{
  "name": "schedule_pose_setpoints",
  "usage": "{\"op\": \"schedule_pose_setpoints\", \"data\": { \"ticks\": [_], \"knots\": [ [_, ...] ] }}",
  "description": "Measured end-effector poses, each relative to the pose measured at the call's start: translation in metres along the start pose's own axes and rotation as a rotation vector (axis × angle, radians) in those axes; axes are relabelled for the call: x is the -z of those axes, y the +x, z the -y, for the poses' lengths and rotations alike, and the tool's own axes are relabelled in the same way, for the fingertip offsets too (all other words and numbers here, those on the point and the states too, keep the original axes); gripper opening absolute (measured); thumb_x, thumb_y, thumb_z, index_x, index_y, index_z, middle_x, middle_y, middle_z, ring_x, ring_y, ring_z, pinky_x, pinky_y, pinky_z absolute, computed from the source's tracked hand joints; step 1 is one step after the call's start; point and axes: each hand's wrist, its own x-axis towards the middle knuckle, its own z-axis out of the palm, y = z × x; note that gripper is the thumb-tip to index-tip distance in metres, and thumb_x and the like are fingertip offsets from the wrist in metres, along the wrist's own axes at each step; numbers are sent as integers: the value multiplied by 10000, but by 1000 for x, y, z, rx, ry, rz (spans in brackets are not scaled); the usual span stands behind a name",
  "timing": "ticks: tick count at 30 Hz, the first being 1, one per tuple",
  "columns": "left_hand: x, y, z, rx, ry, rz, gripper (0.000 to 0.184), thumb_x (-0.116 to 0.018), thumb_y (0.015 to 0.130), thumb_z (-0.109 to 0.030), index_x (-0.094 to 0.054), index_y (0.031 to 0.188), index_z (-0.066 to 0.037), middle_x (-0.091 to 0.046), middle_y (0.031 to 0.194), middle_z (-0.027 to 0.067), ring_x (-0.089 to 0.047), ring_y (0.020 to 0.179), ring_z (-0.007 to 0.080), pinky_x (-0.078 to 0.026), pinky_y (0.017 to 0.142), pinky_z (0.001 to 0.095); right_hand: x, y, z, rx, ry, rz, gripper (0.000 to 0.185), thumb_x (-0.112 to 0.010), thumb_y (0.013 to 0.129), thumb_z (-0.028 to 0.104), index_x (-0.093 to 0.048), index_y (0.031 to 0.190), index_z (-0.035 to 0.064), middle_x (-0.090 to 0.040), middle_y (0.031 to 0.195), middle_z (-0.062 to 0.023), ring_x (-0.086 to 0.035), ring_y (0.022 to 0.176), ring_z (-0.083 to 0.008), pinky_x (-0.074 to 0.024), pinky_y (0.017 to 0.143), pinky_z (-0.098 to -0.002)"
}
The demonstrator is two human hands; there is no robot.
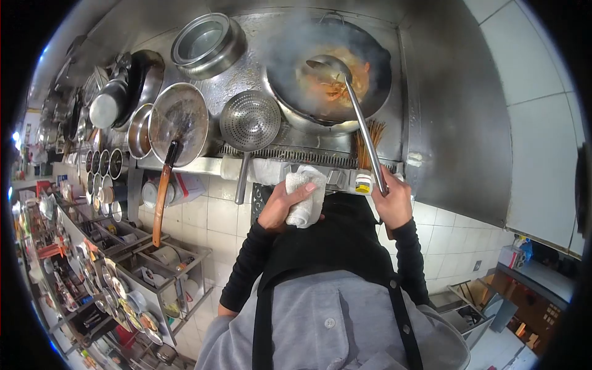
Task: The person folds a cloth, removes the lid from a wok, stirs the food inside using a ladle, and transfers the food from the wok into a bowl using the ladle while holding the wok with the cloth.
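My left hand [284,200] is closed around a folded white cloth [303,196], held in front of the stove's edge. The long metal handle of a ladle [364,123] is in my right hand [393,200]. The ladle's bowl rests in a large dark wok [377,68] at the upper middle, among steaming orange-brown food [336,92]. Steam partly blurs the wok's left side. A small jar with a yellow label [363,182] stands just left of my right hand, and a bamboo brush [373,137] lies beside the wok.
Left of the wok lie a perforated skimmer [250,121], a strainer with a wooden handle [179,120] and a lidded metal pot [206,46]. A metal wall [453,111] rises on the right. Racks of containers [132,302] fill the lower left.
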Motion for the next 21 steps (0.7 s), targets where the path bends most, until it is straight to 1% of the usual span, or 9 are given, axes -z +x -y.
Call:
{"op": "schedule_pose_setpoints", "data": {
  "ticks": [1,4,5,8,11,15,18,21],
  "knots": [
    [0,1,1,3,-45,8,554,-742,953,-260,-524,1356,52,-649,1139,193,-707,988,328,-647,801,532,3,-6,-3,-43,-17,13,497,-622,848,13,-636,1344,16,-660,841,-253,-677,717,-396,-543,684,-440],
    [1,3,2,7,-93,63,575,-741,958,-262,-508,1383,48,-647,1161,185,-697,1030,330,-637,845,555,19,-15,6,-116,-39,109,499,-670,844,34,-639,1340,-11,-649,793,-210,-633,610,-287,-524,640,-358],
    [1,4,2,8,-96,86,582,-740,960,-263,-503,1392,47,-646,1167,181,-694,1045,330,-633,860,564,22,-18,5,-101,-25,121,502,-674,836,30,-645,1336,0,-616,756,-197,-601,587,-276,-509,622,-357],
    [-4,3,-1,2,-36,81,544,-751,963,-228,-526,1376,45,-667,1161,135,-694,1027,258,-609,864,433,24,-25,4,-83,-37,156,512,-677,820,21,-647,1331,-5,-613,749,-200,-602,583,-272,-506,618,-359],
    [-2,5,6,-55,59,26,545,-756,959,-228,-533,1381,36,-672,1186,119,-674,1069,220,-561,923,373,21,-29,-3,-38,-48,163,513,-675,816,12,-641,1325,-33,-617,745,-193,-602,582,-266,-504,613,-362],
    [0,1,6,-74,25,4,534,-755,957,-231,-546,1376,27,-675,1189,108,-666,1064,193,-536,924,344,28,-32,5,-56,-75,212,514,-671,818,3,-633,1328,-52,-627,747,-189,-612,594,-255,-509,619,-354],
    [5,-1,8,-74,-15,-31,515,-747,955,-220,-556,1365,26,-678,1177,104,-669,1039,191,-540,911,342,35,-35,9,-14,-62,223,518,-665,823,-4,-634,1337,-49,-630,735,-165,-609,565,-210,-508,587,-333],
    [7,-2,8,-66,-36,-52,489,-741,953,-209,-572,1347,25,-684,1157,98,-671,1023,185,-540,902,335,45,-33,22,-192,-4,334,503,-639,840,12,-622,1343,28,-663,832,-242,-679,707,-392,-544,689,-431]
  ]
}}
